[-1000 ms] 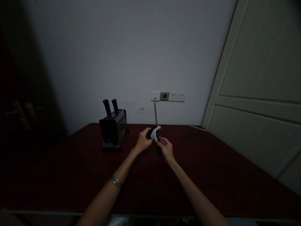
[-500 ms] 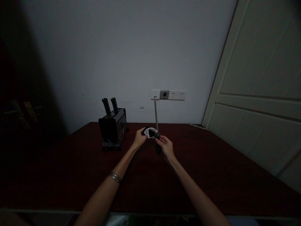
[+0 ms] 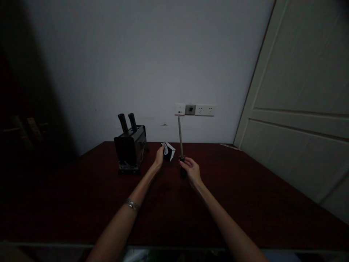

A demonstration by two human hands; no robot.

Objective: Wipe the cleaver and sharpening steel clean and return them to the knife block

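Black-handled metal rod rises from the right grip.

There is one rod, one cloth, and one block holding two handles.

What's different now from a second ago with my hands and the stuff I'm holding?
Your left hand has moved left, carrying the black-and-white cloth away from the honing steel, so a gap now shows between them. Your right hand still holds the steel's handle. The knife block stayed put.
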